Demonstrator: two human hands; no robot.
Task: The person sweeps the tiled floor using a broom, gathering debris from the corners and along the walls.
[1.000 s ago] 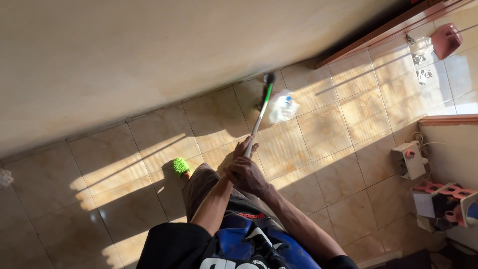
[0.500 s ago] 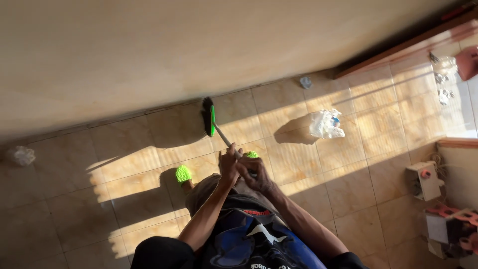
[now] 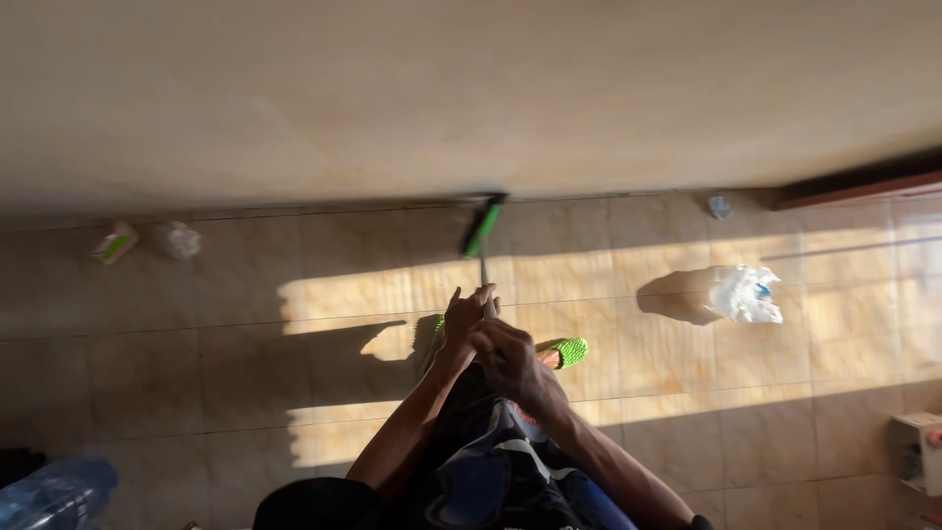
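Note:
Both my hands grip the handle of a broom (image 3: 483, 236) with a green and black head that rests on the tiled floor at the foot of the wall. My left hand (image 3: 465, 316) holds the handle higher toward the head; my right hand (image 3: 510, 358) is wrapped around it just below. A crumpled clear plastic bag (image 3: 743, 294) lies on the sunlit tiles to the right of the broom. My foot in a green slipper (image 3: 567, 349) shows beside my right hand.
Small crumpled litter (image 3: 178, 238) and a green-and-white wrapper (image 3: 116, 242) lie by the wall at left; another scrap (image 3: 720, 206) by the wall at right. A blue plastic bottle (image 3: 54, 492) sits at bottom left, a white box (image 3: 918, 450) at right edge. A wooden door frame (image 3: 863, 184).
The view has swung left. The broom head moved away from the plastic bag, leftward along the wall, and the bag now lies well to its right. Both hands kept their hold.

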